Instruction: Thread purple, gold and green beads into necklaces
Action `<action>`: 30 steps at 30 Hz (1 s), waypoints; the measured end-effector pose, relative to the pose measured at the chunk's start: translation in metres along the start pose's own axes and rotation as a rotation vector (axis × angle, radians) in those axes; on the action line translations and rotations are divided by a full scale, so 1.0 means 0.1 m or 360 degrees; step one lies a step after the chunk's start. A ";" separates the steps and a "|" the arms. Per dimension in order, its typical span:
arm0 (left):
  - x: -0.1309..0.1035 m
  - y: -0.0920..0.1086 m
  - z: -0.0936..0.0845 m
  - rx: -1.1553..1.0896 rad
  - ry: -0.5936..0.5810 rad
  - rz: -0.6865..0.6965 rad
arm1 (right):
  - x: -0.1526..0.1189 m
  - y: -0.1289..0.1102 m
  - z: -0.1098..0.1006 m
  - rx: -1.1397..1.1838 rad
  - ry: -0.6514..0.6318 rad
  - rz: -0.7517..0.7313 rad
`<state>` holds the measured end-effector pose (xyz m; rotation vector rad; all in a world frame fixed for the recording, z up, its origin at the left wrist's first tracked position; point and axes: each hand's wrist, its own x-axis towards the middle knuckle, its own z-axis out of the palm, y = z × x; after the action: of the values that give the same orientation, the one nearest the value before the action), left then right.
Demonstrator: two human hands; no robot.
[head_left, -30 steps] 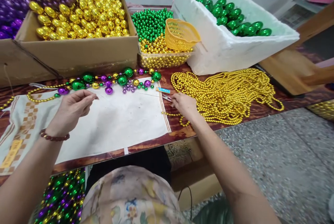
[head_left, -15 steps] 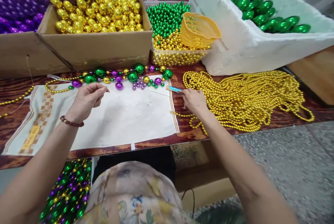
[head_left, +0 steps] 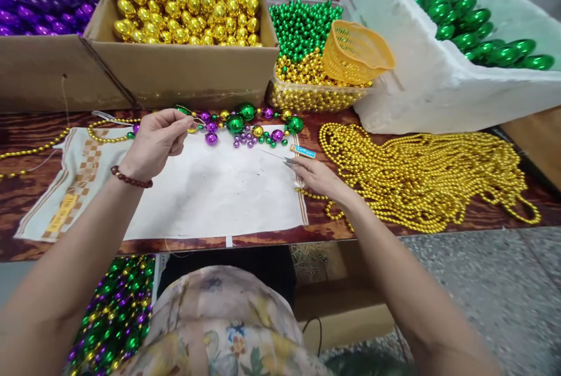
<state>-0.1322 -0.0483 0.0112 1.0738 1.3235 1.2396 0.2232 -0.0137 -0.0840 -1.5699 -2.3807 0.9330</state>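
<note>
My left hand (head_left: 158, 145) is closed in a pinch on a thin, pale thread (head_left: 199, 122), whose small loop sticks out past the fingertips. Closed around small thread snips (head_left: 290, 161), my right hand (head_left: 319, 177) hovers at the right edge of a white towel (head_left: 210, 200); only the dark pointed tips show. A thin needle-like line (head_left: 272, 155) lies left of those tips. Along the towel's top edge runs a string of green, purple and gold beads (head_left: 235, 124), partly hidden behind my left hand. A blue-labelled strip (head_left: 303, 151) rests just above my right fingers.
Gold bead strands (head_left: 429, 180) are heaped on the right. Behind stand a cardboard box (head_left: 184, 69) of gold beads, a clear tub (head_left: 319, 98) with an orange basket (head_left: 357, 54), and a white foam box (head_left: 394, 89) of green beads. Finished-looking strands (head_left: 116, 311) hang or lie below the table.
My right hand has drawn slightly down and away from the blue-labelled strip, and snip tips now show in it. A thread loop shows at my left fingertips. The camera view has shifted.
</note>
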 end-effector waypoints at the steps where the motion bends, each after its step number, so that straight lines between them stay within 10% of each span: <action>1: 0.00 0.01 0.00 -0.0001 0.0002 0.0013 | -0.01 -0.03 0.01 -0.0055 -0.0065 -0.0043; 14: 0.04 0.06 0.01 0.0005 0.0036 -0.0008 | 0.03 -0.71 -0.09 -0.1064 -0.0213 0.0030; 30: 0.07 0.01 -0.04 -0.0025 0.0062 -0.0045 | 0.26 -0.56 -0.18 -0.0889 -0.0224 0.0000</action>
<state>-0.1371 -0.0420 0.0116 1.0214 1.3522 1.2537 0.1753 0.0017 -0.0438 -1.7109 -2.9160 0.3970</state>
